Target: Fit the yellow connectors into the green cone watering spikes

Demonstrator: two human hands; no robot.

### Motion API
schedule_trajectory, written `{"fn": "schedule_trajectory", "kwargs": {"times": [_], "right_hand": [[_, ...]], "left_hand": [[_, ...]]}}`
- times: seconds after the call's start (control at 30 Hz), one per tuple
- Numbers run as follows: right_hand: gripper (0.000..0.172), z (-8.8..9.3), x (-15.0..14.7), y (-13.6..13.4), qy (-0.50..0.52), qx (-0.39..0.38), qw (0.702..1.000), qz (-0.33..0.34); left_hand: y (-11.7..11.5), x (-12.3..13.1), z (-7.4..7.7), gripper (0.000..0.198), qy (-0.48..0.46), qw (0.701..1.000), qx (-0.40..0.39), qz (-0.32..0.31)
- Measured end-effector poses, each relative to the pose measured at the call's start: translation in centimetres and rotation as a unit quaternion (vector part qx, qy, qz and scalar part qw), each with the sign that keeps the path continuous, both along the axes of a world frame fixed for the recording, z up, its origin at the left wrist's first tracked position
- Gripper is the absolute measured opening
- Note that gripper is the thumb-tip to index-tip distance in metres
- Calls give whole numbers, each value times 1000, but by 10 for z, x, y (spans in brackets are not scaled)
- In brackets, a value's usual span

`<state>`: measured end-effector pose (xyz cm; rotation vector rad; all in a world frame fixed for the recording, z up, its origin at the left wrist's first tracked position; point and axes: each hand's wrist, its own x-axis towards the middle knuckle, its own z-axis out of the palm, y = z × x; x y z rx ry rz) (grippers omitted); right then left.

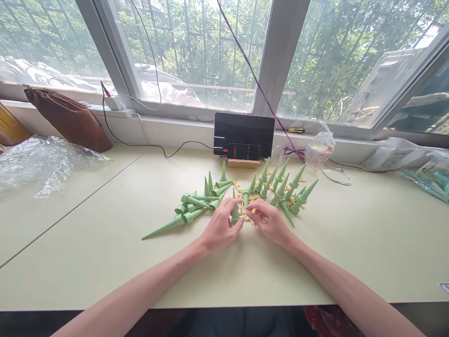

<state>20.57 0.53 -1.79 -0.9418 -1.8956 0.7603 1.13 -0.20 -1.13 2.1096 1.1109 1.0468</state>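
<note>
My left hand (224, 220) is curled around an upright green plastic spike (235, 214), its thumb and fingers on either side of the cone. My right hand (270, 222) is closed in a pinch close to the left fingertips; whatever it holds is too small or hidden to tell. Small yellow plastic pieces (251, 222) lie under and between the hands. Left of my hands is a loose heap of green spikes (196, 203), most lying down. To the right stand several green spikes (280, 189) fitted with yellow pieces, mostly tip up.
Behind the spikes a phone (243, 151) leans against a dark tablet (245, 126) on a small cardboard support (243, 164). Cables run along the windowsill. Clear plastic wrap (45, 164) and a brown pouch (72, 119) are at left; a bagged cup (319, 150) is at back right.
</note>
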Motion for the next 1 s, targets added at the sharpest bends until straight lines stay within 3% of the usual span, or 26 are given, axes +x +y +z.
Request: {"fn": "schedule_trajectory", "kwargs": {"times": [1.0], "right_hand": [[24,-2,-1,0,-31,-4,999,9]], "left_hand": [[-4,1,2,36,12,1000,1,-6]]}}
